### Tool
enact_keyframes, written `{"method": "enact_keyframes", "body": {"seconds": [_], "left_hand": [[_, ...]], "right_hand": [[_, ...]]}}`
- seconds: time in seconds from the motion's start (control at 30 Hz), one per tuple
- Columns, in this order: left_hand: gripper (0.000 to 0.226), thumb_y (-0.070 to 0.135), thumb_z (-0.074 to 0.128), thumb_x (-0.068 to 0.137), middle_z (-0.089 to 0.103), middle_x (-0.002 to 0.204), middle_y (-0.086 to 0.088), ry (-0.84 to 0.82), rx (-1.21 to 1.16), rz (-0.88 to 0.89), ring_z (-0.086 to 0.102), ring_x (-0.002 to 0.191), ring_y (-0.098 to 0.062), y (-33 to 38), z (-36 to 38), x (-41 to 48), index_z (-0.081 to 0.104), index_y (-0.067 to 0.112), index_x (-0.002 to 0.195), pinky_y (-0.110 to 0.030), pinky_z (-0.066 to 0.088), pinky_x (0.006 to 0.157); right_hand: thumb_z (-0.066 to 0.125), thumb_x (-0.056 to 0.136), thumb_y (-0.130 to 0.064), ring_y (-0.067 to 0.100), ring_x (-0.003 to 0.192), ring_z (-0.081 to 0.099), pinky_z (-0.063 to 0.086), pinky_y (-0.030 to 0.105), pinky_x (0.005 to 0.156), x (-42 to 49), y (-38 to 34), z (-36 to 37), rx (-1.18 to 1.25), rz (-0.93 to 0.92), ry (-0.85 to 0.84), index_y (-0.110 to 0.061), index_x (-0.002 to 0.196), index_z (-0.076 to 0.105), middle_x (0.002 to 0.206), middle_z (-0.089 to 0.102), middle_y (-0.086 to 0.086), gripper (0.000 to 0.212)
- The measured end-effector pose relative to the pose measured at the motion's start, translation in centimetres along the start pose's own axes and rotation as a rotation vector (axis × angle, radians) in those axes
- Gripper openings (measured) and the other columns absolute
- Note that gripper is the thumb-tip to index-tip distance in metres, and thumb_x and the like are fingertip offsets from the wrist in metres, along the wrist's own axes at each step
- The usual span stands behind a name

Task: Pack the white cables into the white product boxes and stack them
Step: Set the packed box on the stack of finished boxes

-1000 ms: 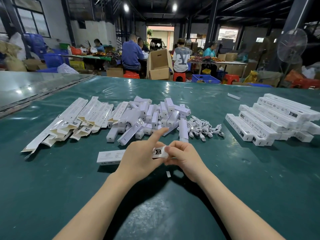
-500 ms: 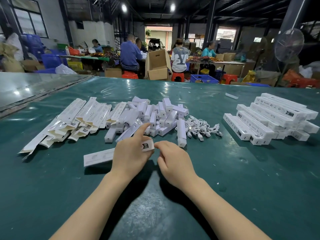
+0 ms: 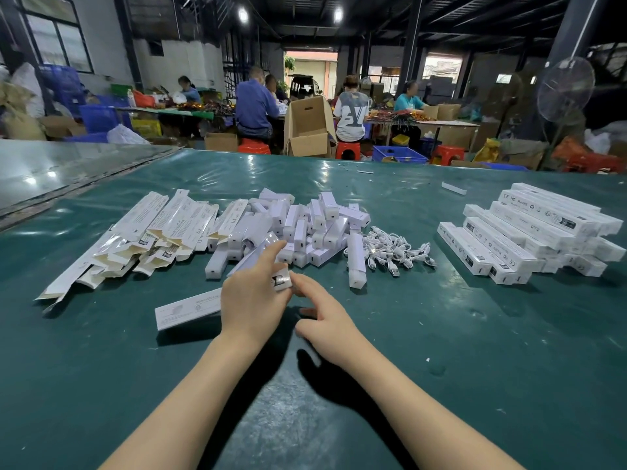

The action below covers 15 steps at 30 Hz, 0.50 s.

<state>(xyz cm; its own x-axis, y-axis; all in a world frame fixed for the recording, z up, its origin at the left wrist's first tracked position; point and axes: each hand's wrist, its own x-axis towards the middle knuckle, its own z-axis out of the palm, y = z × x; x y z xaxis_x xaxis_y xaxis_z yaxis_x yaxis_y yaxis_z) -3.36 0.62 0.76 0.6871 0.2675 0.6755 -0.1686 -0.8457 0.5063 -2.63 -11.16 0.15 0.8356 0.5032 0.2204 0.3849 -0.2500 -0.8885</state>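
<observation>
Box in work: one long white product box (image 3: 188, 310) lies across the green table (image 3: 475, 368), with its right end lifted to the person so that the end flap is easy to reach.
Left hand: the left hand (image 3: 252, 300) curls round the right end of this box, forefinger pointing up; it seems to keep the box steady against the push.
Right hand: the right hand (image 3: 325, 320) holds nothing; its fingers are loosely stretched and the forefinger tip touches the end flap, probably to tuck it in.
Cable of this box: not visible; whether it is already inside cannot be told.
White cables: the loose white cables (image 3: 390, 249) wait in a small heap near, beyond the hands on the right side, within easy reach.
White bars: a pile of short white bars (image 3: 298, 225) lies just beside the cables, on their left.
Flat boxes: unfolded flat boxes (image 3: 152, 232) are fanned at the far left as supply.
Finished stack: closed boxes (image 3: 529, 232) are stacked in crossed layers well apart on the right, so that done work does not mix with open work.
</observation>
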Motion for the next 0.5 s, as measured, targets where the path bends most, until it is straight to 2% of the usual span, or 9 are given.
{"method": "enact_keyframes", "body": {"seconds": [0.1,0.17,0.23,0.3,0.37,0.43,0.5], "left_hand": [[0.063,0.008,0.073,0.071,0.072,0.098,-0.003,-0.050,-0.026,0.063,0.066,0.089,-0.029,0.11,0.19,0.05,0.052,0.020,0.129,-0.031,0.043,0.075],[0.071,0.009,0.069,0.076,0.070,0.106,0.000,-0.151,-0.022,0.108,0.063,0.095,-0.028,0.23,0.49,-0.03,0.039,0.025,0.138,-0.026,0.038,0.076],[0.076,0.010,0.062,0.081,0.067,0.112,0.002,-0.238,-0.006,0.113,0.062,0.097,-0.025,0.15,0.70,-0.15,0.025,0.032,0.143,-0.026,0.037,0.076],[0.075,0.009,0.059,0.082,0.066,0.115,0.000,-0.232,-0.030,0.106,0.062,0.098,-0.025,-0.03,0.70,-0.12,0.024,0.030,0.144,-0.023,0.036,0.075],[0.070,0.008,0.060,0.083,0.067,0.113,-0.002,-0.187,-0.051,0.117,0.062,0.100,-0.024,-0.05,0.55,-0.02,0.029,0.025,0.143,-0.021,0.035,0.075],[0.067,0.009,0.062,0.083,0.068,0.110,-0.002,-0.160,-0.051,0.121,0.062,0.103,-0.022,-0.03,0.44,0.04,0.033,0.024,0.141,-0.020,0.036,0.077],[0.065,0.010,0.065,0.081,0.069,0.109,-0.001,-0.120,-0.068,0.098,0.062,0.102,-0.022,-0.02,0.34,0.11,0.038,0.025,0.138,-0.018,0.033,0.072]], "right_hand": [[0.038,0.077,0.020,0.012,0.117,0.049,0.040,0.020,0.096,0.38,0.16,-0.14,0.172,0.064,0.107,-0.008,0.132,0.046,0.132,0.052,0.005,0.062],[0.038,0.080,0.018,0.021,0.115,0.055,0.042,0.030,0.102,0.50,0.39,-0.30,0.226,0.092,0.139,-0.005,0.130,0.050,0.129,0.057,0.011,0.056],[0.038,0.080,0.017,0.028,0.110,0.059,0.044,0.038,0.101,0.56,0.62,-0.41,0.235,0.107,0.151,-0.006,0.125,0.055,0.120,0.063,0.013,0.054],[0.037,0.079,0.019,0.016,0.101,0.064,0.049,0.027,0.094,0.62,0.79,-0.47,0.260,0.097,0.196,-0.016,0.111,0.064,0.107,0.068,0.003,0.054],[0.036,0.078,0.021,-0.001,0.091,0.062,0.048,0.018,0.089,0.67,0.79,-0.40,0.268,0.082,0.240,-0.030,0.092,0.062,0.093,0.066,-0.012,0.059],[0.037,0.075,0.021,-0.011,0.092,0.057,0.044,0.012,0.090,0.41,0.81,-0.18,0.167,0.011,0.196,-0.035,0.099,0.058,0.098,0.062,-0.019,0.064],[0.039,0.072,0.018,-0.009,0.103,0.052,0.040,0.008,0.090,0.02,0.84,-0.06,0.020,-0.081,0.130,-0.028,0.120,0.054,0.113,0.055,-0.019,0.068]]}}
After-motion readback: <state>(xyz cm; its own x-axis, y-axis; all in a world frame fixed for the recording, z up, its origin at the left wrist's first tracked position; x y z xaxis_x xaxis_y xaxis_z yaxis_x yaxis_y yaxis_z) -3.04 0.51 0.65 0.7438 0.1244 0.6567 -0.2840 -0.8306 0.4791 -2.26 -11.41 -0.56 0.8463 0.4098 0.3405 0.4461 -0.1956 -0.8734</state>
